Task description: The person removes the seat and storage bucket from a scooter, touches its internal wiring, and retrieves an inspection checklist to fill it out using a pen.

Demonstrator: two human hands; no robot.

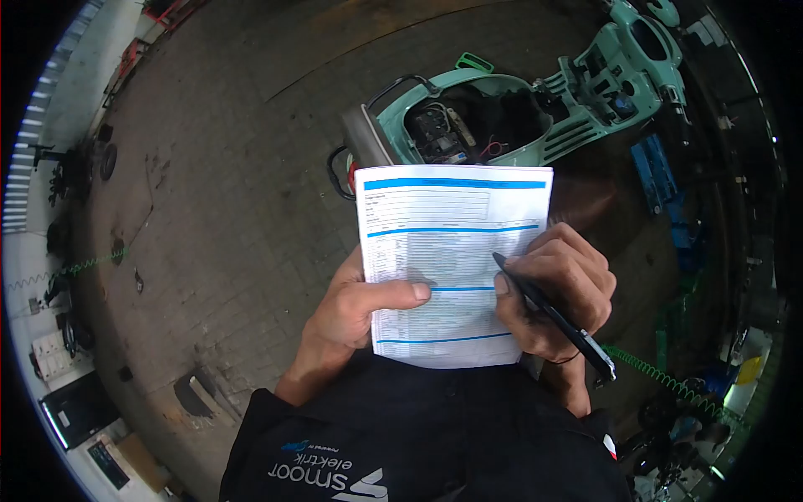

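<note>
My left hand (355, 305) grips a white printed form (452, 209) by its left side, thumb flat on top and the other fingers hidden beneath. The sheet carries blue bars and a dense table of small print that I cannot read. My right hand (565, 289) is closed around a black pen (548, 309), its tip pointing up and left over the right half of the page. Whether the tip touches the paper I cannot tell. Just beyond the form stands a mint-green scooter (519, 105), its seat tipped up and wiring showing in the opened compartment.
A blue metal stand or lift part (657, 176) lies right of the scooter. A green coiled hose (661, 381) runs at the lower right, another coiled hose (79, 266) at the left. Equipment and a dark case (81, 410) line the left wall. The floor (226, 184) is paved.
</note>
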